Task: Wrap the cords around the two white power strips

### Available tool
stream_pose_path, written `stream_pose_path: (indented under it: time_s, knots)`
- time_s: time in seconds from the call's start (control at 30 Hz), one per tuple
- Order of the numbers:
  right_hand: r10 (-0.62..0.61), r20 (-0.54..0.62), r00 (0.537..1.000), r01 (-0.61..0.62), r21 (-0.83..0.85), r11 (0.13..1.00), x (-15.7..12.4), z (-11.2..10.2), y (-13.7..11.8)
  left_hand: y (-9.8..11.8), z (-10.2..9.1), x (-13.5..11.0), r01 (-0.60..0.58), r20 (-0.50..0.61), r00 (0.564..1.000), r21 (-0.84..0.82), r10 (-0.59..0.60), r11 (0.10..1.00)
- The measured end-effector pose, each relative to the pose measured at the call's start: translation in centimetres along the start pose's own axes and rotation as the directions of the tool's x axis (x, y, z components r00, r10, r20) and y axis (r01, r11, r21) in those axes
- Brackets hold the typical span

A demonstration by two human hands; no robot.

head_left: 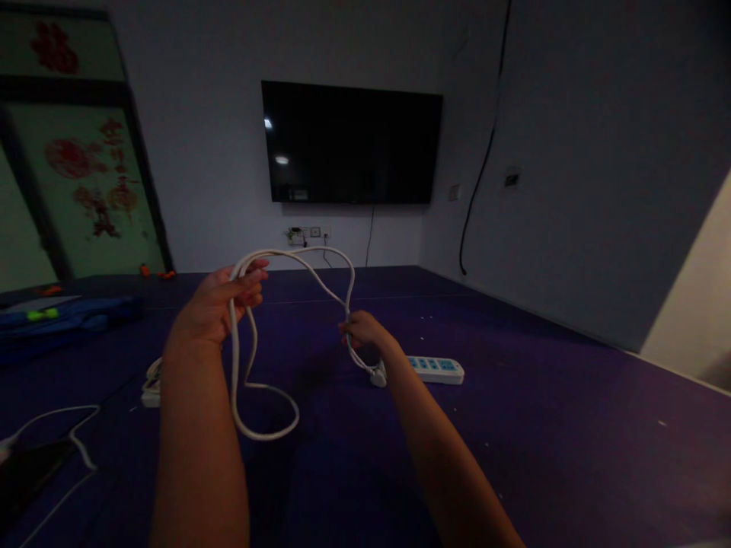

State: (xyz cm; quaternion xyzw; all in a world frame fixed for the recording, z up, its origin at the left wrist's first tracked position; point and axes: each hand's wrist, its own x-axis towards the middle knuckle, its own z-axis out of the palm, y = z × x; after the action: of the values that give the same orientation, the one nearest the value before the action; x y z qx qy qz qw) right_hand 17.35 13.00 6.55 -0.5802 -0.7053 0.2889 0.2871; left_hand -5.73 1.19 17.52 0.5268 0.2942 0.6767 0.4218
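A white power cord (265, 438) runs in loops between my two hands above a dark purple surface. My left hand (225, 301) is raised, with the cord draped over it between thumb and fingers. Lower and to the right, my right hand (362, 329) pinches two strands of the cord together. Just below that hand hangs or rests the white plug (378, 374); I cannot tell which. Behind my right forearm lies a white power strip (437, 370) with blue sockets, partly hidden. Past my left forearm, another white coiled cord (153, 374) is mostly covered.
On the left lie a dark flat device (34, 472), a thin white cable (84, 449) and blue cloth (85, 313). Small orange objects (165, 274) sit near the door. A television (354, 144) hangs on the far wall, and a black cable (480, 183) dangles at right.
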Motion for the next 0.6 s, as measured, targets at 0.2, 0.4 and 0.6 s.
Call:
stream_pose_path:
  time_s: [0.2, 0.4, 0.6]
  knots:
    - [0.161, -0.240, 0.957, -0.110, 0.214, 0.971, 0.3, -3.1, 2.8, 0.0, -2.3, -0.5, 0.050, -0.084, 0.996, 0.639, 0.005, 0.767]
    - [0.272, -0.382, 0.883, -0.134, 0.351, 0.927, 0.1, -5.0, 5.3, -0.8, -3.3, 0.5, 0.084, -0.144, 0.981, 0.916, 0.126, 0.393]
    - [0.325, -0.434, 0.840, -0.138, 0.409, 0.902, 0.2, -5.6, 6.6, -0.9, -4.8, 0.6, 0.138, -0.197, 0.945, 0.963, 0.259, 0.229]
